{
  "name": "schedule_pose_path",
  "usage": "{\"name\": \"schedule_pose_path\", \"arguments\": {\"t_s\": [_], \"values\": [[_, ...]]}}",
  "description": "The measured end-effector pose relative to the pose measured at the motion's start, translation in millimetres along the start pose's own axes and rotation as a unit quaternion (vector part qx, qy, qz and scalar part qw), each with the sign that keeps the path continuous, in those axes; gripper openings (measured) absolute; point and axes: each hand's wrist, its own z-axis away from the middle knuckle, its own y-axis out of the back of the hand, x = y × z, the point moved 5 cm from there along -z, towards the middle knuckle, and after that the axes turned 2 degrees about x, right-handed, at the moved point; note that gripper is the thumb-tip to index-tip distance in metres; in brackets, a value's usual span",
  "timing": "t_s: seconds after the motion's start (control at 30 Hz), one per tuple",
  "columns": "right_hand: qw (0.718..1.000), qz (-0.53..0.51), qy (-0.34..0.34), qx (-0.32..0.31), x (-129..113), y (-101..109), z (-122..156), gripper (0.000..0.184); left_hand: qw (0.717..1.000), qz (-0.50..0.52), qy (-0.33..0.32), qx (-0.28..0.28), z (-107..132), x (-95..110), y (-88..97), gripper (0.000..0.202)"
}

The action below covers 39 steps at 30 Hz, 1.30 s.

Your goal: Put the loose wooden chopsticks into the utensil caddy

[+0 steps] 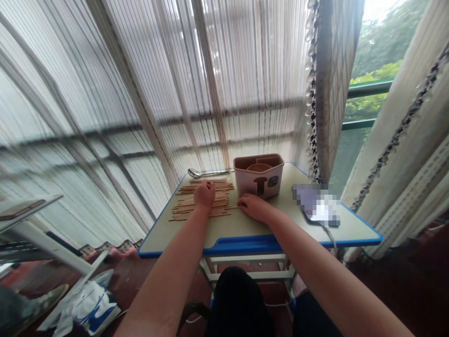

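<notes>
Many thin wooden chopsticks (182, 204) lie side by side across the left half of the small table (245, 229). My left hand (205, 194) is on top of them with its fingers curled in; whatever it may hold is hidden. Just in front of the utensil holder (242, 180), my right hand (253, 206) rests low over the tabletop. Its fingertips are pinched at the right end of one chopstick that sticks out from the rows. The holder is whitish with a brown rim and inner dividers, and stands upright.
A metal slotted spoon (193, 173) lies along the back edge, its handle reaching toward the holder. At the right sits a blurred-out device (312, 206) with a cable (329, 234). Curtains (157, 93) hang behind the table. A plastic bag (93, 304) is on the floor at left.
</notes>
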Motion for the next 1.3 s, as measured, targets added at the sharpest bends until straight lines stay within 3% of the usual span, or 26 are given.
{"name": "schedule_pose_path", "arguments": {"t_s": [0.2,0.33,0.43,0.57,0.7,0.9,1.0,1.07,1.23,1.3], "values": [[1.000,0.004,-0.007,0.029,3.5,5.6,1.6,0.020,1.000,-0.002,0.003,0.018,1.7,1.6,5.9,0.023],[0.994,-0.015,-0.019,0.111,11.5,20.5,2.7,0.018,0.997,0.005,0.029,0.072,2.7,0.4,17.0,0.022],[0.976,-0.060,0.005,0.210,11.0,38.1,7.8,0.014,0.995,0.015,0.037,0.092,3.0,-0.9,21.1,0.021],[0.918,-0.115,0.023,0.379,8.8,64.4,23.8,0.010,0.996,0.018,0.032,0.085,3.3,-1.1,17.8,0.021],[0.848,-0.147,0.014,0.509,12.0,80.7,39.8,0.010,0.997,0.002,0.015,0.069,4.0,1.0,14.7,0.027],[0.746,-0.200,-0.024,0.635,18.0,92.5,59.7,0.021,0.998,-0.016,0.007,0.056,4.7,3.2,16.1,0.037],[0.713,-0.216,-0.032,0.667,16.6,94.9,65.2,0.025,0.998,-0.021,0.001,0.052,4.3,3.5,13.2,0.039],[0.722,-0.220,-0.033,0.655,14.5,94.2,63.5,0.026,0.998,-0.027,-0.006,0.051,3.7,3.8,10.3,0.040],[0.781,-0.219,-0.012,0.585,6.3,91.0,55.8,0.022,0.998,-0.031,-0.021,0.042,3.2,5.8,6.5,0.042],[0.788,-0.226,0.000,0.573,4.3,92.2,55.5,0.020,0.999,-0.031,-0.023,0.037,3.2,6.6,6.8,0.043]]}}
